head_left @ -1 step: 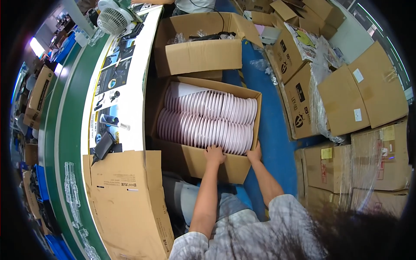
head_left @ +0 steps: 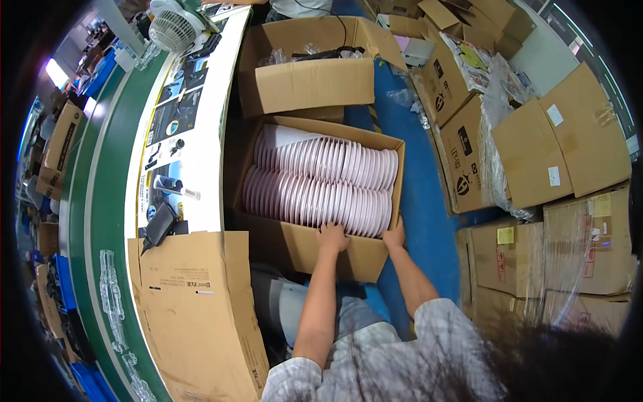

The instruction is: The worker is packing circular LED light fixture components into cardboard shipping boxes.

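Observation:
An open cardboard box (head_left: 295,242) stands in front of me, tilted slightly to the right. It holds two rows of pale pink-white round discs (head_left: 315,194), packed on edge; what they are exactly I cannot make out. A pale sheet (head_left: 284,137) lies at their far left end. My left hand (head_left: 331,238) is closed over the box's near rim, its fingertips reaching inside against the discs. At the near right corner my right hand (head_left: 394,236) grips the same box, its fingers partly hidden by the cardboard.
Beyond stands another open box (head_left: 315,87) with a dark cable and plastic wrap. To the left runs a white table (head_left: 209,134) with a fan (head_left: 174,28), a black device (head_left: 159,226) and a cardboard piece (head_left: 194,308). Stacked cartons (head_left: 462,154) line the right, beside blue floor (head_left: 415,154).

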{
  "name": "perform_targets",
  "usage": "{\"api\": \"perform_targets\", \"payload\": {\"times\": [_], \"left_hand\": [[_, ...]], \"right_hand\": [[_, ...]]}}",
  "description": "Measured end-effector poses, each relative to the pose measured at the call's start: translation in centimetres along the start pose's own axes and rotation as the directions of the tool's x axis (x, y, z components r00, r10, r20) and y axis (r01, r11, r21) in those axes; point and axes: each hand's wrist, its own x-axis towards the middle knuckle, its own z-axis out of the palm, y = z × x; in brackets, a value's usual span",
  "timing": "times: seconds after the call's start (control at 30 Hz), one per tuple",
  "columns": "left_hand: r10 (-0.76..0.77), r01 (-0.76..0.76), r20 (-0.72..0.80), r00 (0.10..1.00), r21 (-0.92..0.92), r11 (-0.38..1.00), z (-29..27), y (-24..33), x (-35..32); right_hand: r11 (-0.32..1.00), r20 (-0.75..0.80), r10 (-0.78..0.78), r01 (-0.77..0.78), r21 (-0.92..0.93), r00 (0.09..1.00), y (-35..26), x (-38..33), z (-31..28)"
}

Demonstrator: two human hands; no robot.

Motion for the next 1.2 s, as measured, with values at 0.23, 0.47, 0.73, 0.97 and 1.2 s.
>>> {"api": "perform_targets", "payload": {"times": [0.23,0.47,0.73,0.97,1.2], "left_hand": [[0.182,-0.176,0.038,0.983,-0.118,0.977,-4.2,-1.4,0.8],[-0.117,0.113,-0.061,0.991,-0.062,0.992,-10.0,-3.3,3.5],[-0.412,0.4,-0.544,0.731,-0.148,0.904,-11.1,-5.8,8.8],[-0.361,-0.2,-0.78,0.511,-0.516,0.833,-16.0,-25.7,20.7],[0.025,0.281,-0.966,0.255,0.099,0.955,-7.2,-28.0,16.7]], "right_hand": [[0.999,-0.282,-0.005,-0.005,-0.036,0.959,0.8,0.5,-0.2],[1.0,-0.192,-0.01,0.012,0.01,0.981,0.0,-0.4,0.4],[0.991,-0.135,-0.07,0.085,0.107,0.988,0.1,0.0,1.0],[0.97,-0.111,-0.133,0.153,0.191,0.985,-2.0,-1.2,3.1],[0.996,-0.17,-0.077,0.082,0.025,0.983,1.7,0.8,1.3]]}}
